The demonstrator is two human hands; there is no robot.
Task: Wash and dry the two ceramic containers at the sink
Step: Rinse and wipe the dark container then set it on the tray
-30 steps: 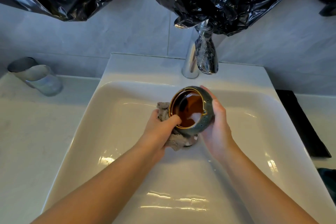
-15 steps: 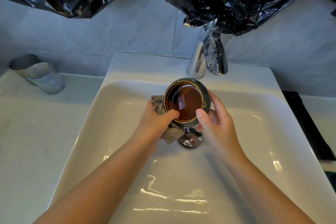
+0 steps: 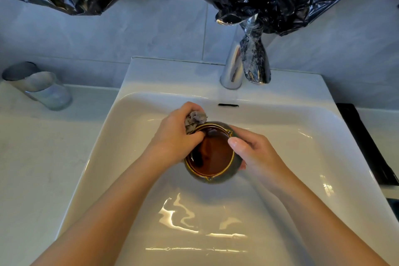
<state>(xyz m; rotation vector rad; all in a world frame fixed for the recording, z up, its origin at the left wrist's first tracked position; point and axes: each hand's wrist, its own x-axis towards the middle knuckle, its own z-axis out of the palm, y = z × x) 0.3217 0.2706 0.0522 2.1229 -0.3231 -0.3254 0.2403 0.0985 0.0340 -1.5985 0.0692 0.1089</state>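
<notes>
Item: my left hand, fingers closed on a grey cloth, pressing it at the far-left rim of the ceramic container. My right hand, fingers wrapped round the container's right wall, thumb on the rim. Container: brown inside, mouth up, held over the middle of the white sink; open basin on every side. Faucet behind. Glass on tabletop, far left

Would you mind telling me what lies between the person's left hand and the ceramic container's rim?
In the head view, a grey cloth sits between the left hand and the ceramic container.
</notes>
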